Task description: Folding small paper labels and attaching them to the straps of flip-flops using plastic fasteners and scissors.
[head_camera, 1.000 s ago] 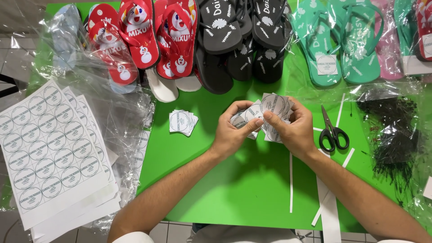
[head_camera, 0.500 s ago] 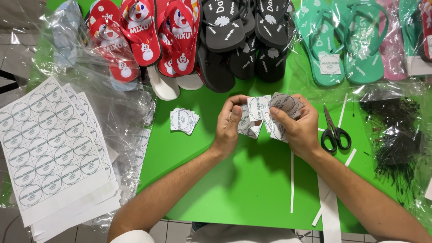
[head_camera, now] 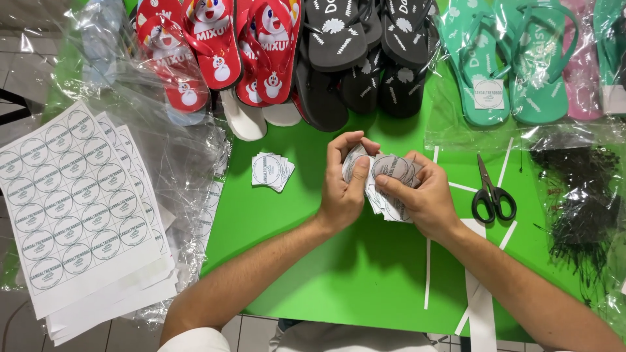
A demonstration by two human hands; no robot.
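Both my hands meet over the middle of the green table (head_camera: pixel 326 274). My left hand (head_camera: pixel 343 189) and my right hand (head_camera: pixel 424 195) together grip a fanned stack of cut square labels (head_camera: pixel 388 182), each printed with a round design. My left fingers pinch the stack's left edge; my right thumb lies across the top label. A smaller pile of the same labels (head_camera: pixel 270 171) lies on the table to the left of my hands.
Uncut label sheets (head_camera: pixel 72 202) lie at the left on crumpled clear plastic (head_camera: pixel 169 137). Red (head_camera: pixel 215 52), black (head_camera: pixel 352 58), teal (head_camera: pixel 508 65) and pink flip-flops line the far edge. Black scissors (head_camera: pixel 492 192), white paper strips (head_camera: pixel 428 274) and a bag of black ties (head_camera: pixel 580 195) sit at the right.
My hands have shifted slightly right and nearer with the label stack, and the fingers have regripped it. The small pile on the table has not moved.
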